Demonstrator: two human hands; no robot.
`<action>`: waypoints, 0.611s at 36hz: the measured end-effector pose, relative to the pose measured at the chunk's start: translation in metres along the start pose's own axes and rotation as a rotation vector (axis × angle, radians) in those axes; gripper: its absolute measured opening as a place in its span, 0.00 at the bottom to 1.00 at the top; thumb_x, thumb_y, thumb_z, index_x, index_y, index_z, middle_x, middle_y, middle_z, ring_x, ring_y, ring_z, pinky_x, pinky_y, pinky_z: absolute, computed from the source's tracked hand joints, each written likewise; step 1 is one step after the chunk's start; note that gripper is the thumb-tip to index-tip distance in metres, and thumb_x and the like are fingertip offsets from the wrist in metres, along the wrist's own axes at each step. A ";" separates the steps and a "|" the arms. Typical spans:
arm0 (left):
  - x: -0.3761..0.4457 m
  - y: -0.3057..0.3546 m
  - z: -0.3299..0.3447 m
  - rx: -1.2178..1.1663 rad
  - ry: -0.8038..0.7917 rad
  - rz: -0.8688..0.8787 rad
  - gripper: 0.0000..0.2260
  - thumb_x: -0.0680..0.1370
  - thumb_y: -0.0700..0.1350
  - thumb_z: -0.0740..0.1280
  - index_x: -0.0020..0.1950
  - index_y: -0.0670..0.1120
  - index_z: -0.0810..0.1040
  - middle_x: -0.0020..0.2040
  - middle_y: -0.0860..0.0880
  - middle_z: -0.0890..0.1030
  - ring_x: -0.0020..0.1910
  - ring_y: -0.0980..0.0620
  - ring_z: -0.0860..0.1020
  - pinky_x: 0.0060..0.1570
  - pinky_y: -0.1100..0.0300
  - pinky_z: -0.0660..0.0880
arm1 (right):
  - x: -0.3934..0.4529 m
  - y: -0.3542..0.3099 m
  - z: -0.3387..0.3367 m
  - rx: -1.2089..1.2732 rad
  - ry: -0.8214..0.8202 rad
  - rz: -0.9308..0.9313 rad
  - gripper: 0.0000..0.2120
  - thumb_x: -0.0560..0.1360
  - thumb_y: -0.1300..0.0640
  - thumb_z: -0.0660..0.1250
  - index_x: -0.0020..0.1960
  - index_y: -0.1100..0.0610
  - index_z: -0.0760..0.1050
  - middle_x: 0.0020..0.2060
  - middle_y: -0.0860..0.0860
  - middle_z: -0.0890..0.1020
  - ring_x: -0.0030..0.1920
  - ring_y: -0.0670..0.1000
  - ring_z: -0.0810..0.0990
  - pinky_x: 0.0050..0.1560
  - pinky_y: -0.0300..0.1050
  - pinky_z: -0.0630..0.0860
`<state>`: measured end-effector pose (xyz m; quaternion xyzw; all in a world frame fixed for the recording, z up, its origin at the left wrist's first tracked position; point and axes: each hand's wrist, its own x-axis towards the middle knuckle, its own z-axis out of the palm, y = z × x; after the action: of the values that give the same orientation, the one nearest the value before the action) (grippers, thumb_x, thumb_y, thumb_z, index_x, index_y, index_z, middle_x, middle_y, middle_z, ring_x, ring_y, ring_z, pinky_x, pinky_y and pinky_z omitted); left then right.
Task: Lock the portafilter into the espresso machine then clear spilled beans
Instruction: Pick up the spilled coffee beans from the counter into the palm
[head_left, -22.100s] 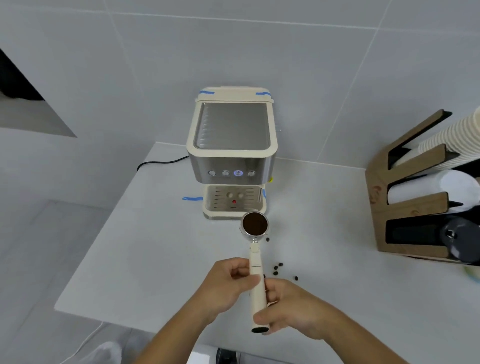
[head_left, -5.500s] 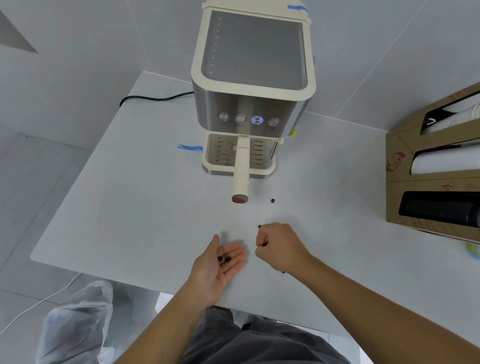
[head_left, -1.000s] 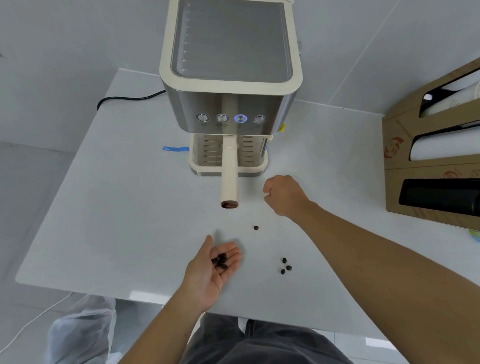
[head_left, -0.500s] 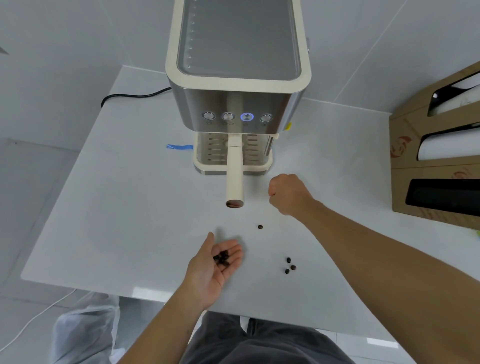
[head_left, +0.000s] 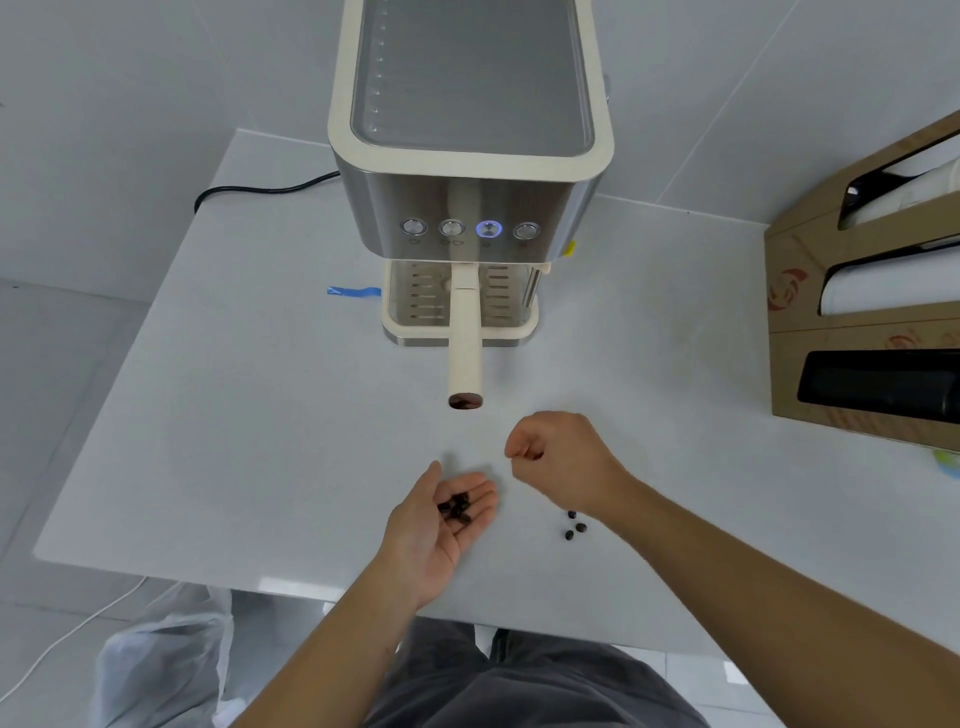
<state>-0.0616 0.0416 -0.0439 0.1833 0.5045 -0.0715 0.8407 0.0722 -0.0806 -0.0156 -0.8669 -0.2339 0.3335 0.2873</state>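
1. One espresso machine (head_left: 470, 156) stands on the table (head_left: 234, 415), portafilter (head_left: 466, 338) locked in, handle pointing forward
2. Right hand (head_left: 563, 460): fingers curled shut; contents unclear
3. Left hand (head_left: 441, 525): palm-up, fingers spread, cupping beans (head_left: 456, 508)
4. Three loose beans (head_left: 574, 526) beside the right wrist

A white table (head_left: 249, 395) stands against pale grey tiled walls (head_left: 130, 78), above a grey tiled floor (head_left: 47, 374).

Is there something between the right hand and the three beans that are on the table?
Nothing visible. The three beans lie on bare table just under the right hand's wrist, with no object between them.
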 end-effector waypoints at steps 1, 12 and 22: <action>0.001 0.000 0.000 0.003 -0.004 0.002 0.25 0.82 0.52 0.59 0.46 0.32 0.84 0.47 0.34 0.85 0.43 0.42 0.86 0.41 0.53 0.83 | -0.006 -0.003 0.004 0.013 -0.006 -0.010 0.08 0.69 0.65 0.69 0.42 0.54 0.83 0.32 0.39 0.77 0.32 0.35 0.76 0.36 0.24 0.72; -0.001 -0.004 0.001 0.055 -0.033 0.030 0.27 0.83 0.50 0.57 0.33 0.39 0.85 0.40 0.39 0.86 0.40 0.46 0.86 0.36 0.58 0.81 | -0.032 -0.022 0.041 0.114 -0.137 -0.029 0.09 0.72 0.66 0.68 0.48 0.56 0.81 0.48 0.50 0.84 0.47 0.48 0.83 0.51 0.41 0.80; -0.002 0.001 -0.005 0.048 -0.012 -0.014 0.26 0.83 0.52 0.58 0.45 0.33 0.85 0.46 0.35 0.85 0.44 0.43 0.86 0.41 0.53 0.83 | -0.019 0.008 0.020 0.041 0.037 0.063 0.08 0.72 0.65 0.68 0.49 0.56 0.82 0.43 0.49 0.81 0.43 0.49 0.80 0.44 0.38 0.79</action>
<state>-0.0664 0.0440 -0.0442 0.1995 0.4988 -0.0908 0.8385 0.0468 -0.0914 -0.0242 -0.8738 -0.1941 0.3311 0.2987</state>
